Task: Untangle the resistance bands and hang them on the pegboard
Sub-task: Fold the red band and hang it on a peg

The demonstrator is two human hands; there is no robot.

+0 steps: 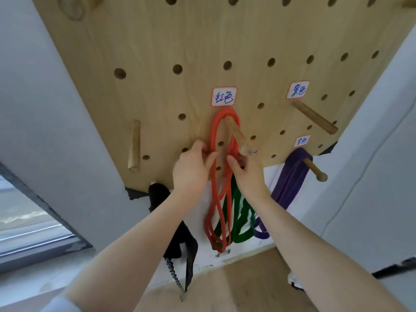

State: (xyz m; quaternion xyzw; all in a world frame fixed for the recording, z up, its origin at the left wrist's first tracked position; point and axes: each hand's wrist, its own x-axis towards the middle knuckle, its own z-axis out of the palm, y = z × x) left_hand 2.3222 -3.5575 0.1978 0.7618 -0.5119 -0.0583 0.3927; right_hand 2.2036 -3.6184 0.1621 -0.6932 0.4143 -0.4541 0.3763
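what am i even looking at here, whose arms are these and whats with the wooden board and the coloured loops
There is no machine: these are a person's two bare arms, seen from one wide-angle camera worn on the head, looking forward and down. That is why the edges bend.

The wooden pegboard is full of holes, with round wooden pegs stuck in and small handwritten labels.

A red resistance band hangs in loops over the middle peg. The left hand pinches its left strands and the right hand has a grip on its right strands, just below the peg.

Behind it hangs a green band. A purple band hangs on a peg to the right, and a black band at the board's lower left edge.
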